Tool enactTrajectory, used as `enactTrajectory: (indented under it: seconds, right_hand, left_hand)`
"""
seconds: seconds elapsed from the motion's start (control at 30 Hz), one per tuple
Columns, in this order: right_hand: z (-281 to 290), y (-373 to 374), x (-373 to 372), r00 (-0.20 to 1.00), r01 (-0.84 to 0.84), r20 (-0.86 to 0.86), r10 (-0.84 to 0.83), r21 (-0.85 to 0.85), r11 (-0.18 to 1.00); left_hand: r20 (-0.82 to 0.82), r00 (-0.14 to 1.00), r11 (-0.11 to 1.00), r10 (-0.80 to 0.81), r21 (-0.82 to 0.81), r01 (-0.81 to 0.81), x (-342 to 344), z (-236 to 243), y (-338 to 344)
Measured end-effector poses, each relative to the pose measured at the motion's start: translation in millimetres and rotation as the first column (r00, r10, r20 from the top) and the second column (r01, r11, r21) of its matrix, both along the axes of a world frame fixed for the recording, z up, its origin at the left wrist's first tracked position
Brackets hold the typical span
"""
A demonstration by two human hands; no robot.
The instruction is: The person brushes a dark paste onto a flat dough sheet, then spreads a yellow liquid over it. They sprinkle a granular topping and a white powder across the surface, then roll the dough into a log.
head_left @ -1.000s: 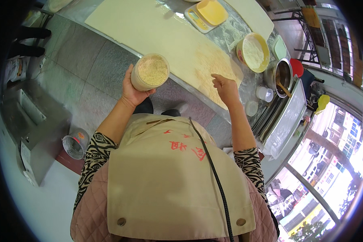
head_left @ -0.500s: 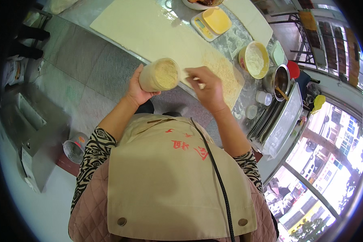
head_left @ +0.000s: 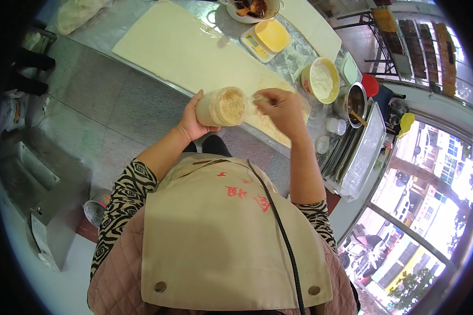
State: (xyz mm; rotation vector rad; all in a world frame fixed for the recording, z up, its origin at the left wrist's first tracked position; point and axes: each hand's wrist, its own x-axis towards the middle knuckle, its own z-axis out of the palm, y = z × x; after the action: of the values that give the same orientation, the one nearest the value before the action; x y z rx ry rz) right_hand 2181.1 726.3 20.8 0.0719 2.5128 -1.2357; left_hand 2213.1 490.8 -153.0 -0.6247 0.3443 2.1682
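My left hand grips a clear plastic jar of pale tan powder, tipped on its side with its mouth toward my right. My right hand is at the jar's mouth with fingers pinched around a small light spoon or pinch of powder; which one I cannot tell. Both hands hover over the near edge of a long sheet of rolled dough on the steel table. The stretch of dough under my right hand is dusted with the powder.
A yellow kitchen scale and a bowl of dark filling stand beyond the dough. To the right are a yellow bowl of white flour, a metal pot, small cups and stacked trays. A bucket stands on the floor.
My right hand has come back from the dough to the jar's mouth. The jar has been tipped sideways and shifted right toward it.
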Motion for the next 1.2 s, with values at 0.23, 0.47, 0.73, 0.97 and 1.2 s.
enactTrajectory:
  seconds: [0.23, 0.47, 0.73, 0.97, 1.2]
  right_hand:
    - [-65, 102, -41, 0.983, -0.039, -0.132, 0.128, 0.53, 0.847]
    - [-81, 113, -84, 0.929, -0.162, -0.236, 0.286, 0.435, 0.886]
    - [-75, 179, -67, 0.979, -0.182, 0.009, 0.204, 0.495, 0.85]
    - [-95, 92, -95, 0.95, -0.268, -0.075, 0.304, 0.311, 0.912]
    - [-93, 29, -81, 0.962, -0.267, -0.001, 0.275, 0.236, 0.934]
  left_hand:
    - [0.025, 0.994, 0.992, 0.104, -0.067, -0.102, 18, 10, -13]
    - [0.013, 0.967, 0.958, 0.255, -0.136, -0.251, 32, 38, -28]
    - [0.019, 0.909, 0.906, 0.415, -0.092, -0.412, 49, 50, -18]
    - [0.034, 0.915, 0.915, 0.403, -0.05, -0.401, 38, 45, -37]
    - [0.044, 0.953, 0.954, 0.299, -0.032, -0.298, -4, 35, -92]
